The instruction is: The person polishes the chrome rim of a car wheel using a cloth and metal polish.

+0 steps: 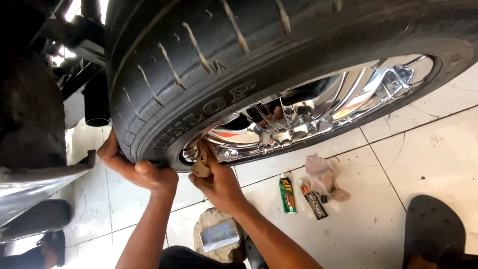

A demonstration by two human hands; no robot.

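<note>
A large black tyre on a shiny chrome wheel fills the top of the head view, mounted on a vehicle. My left hand grips the tyre's lower edge, thumb on the sidewall. My right hand presses a small tan cloth against the lower rim of the chrome wheel, fingers closed on it. Both forearms reach up from the bottom of the view.
On the white tiled floor lie a green tube, a dark tube and a crumpled rag. A grey block sits below my right hand. A black sandal is at the lower right, another sandal lower left.
</note>
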